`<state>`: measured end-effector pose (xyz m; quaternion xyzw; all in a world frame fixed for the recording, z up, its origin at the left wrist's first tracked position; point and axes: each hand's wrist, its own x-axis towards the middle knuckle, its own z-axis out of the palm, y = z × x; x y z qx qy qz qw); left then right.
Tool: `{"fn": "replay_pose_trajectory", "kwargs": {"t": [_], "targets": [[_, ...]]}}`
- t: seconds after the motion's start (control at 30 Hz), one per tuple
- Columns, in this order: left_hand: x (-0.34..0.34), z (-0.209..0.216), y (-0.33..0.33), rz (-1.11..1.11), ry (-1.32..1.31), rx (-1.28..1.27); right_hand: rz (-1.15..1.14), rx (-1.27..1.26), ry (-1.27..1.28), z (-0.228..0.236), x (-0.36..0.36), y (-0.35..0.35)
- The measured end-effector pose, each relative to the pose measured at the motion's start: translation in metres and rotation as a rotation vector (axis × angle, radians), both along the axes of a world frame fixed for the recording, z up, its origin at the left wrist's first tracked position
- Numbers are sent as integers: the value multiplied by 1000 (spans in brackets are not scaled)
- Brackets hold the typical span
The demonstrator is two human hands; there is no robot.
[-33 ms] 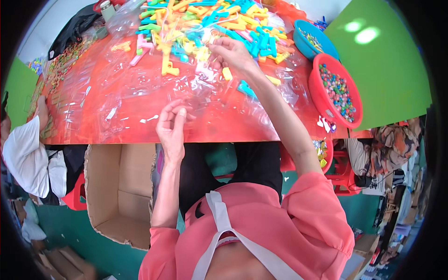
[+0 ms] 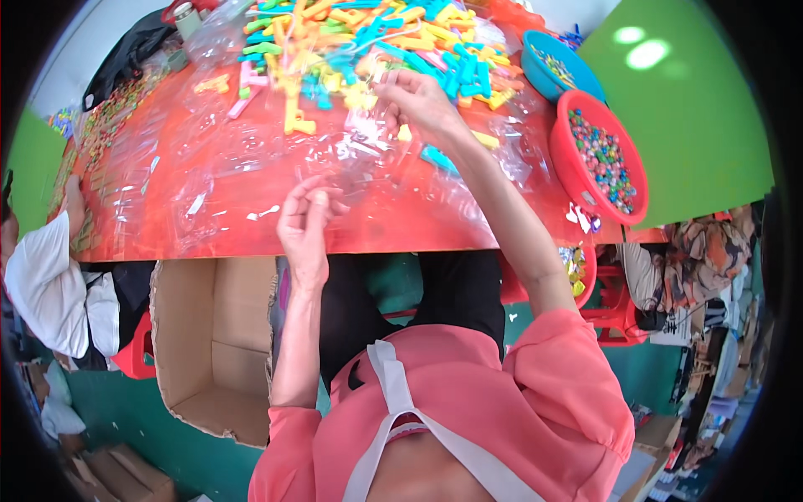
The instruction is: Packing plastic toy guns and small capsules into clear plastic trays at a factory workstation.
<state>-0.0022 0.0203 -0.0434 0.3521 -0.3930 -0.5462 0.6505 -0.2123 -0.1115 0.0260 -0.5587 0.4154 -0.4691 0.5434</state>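
Note:
My left hand (image 2: 305, 230) is over the front of the red table, fingers curled and thumb pressed to them. Whatever it pinches is too transparent to make out. Clear plastic packaging (image 2: 368, 142) with bright glints lies between my hands. Farther off, my right hand (image 2: 422, 102) is at the near edge of a heap of toy guns (image 2: 401, 42) in yellow, blue, orange, green and pink. Its fingers are bent together, and what is in them cannot be made out. A yellow toy gun (image 2: 298, 117) lies to the left of that hand, a blue piece (image 2: 438, 159) below it.
On the right stand a red basin (image 2: 562, 159) of colourful small balls and a blue basin (image 2: 529, 71). Clear plastic shells (image 2: 196, 201) litter the left of the red table (image 2: 251, 238). An open cardboard box (image 2: 242, 309) sits below its edge. Another person's arm (image 2: 75, 205) rests at far left.
The whole view has shifted very slightly. Both hands keep nearly the same places and finger poses.

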Motion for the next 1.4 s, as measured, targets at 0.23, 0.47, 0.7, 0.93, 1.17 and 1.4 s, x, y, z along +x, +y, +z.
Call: {"fn": "replay_pose_trajectory", "kwargs": {"t": [0.23, 0.47, 0.7, 0.93, 1.17, 1.4], "targets": [[23, 3, -13, -903, 466, 283, 613, -373, 734, 9, -45, 72], [-24, 22, 8, -879, -235, 393, 548, -394, 720, 17, -43, 69], [-37, 14, -24, -550, 188, 328, -688, -378, 1299, -39, -172, -59], [-42, 16, -36, -509, 324, 333, -553, -135, 900, -50, -185, -72], [-46, 17, -31, -515, 338, 334, -575, -113, 811, -84, -196, -80], [-35, 9, -34, -480, 386, 329, -330, -54, 666, -29, -198, -59]]}}
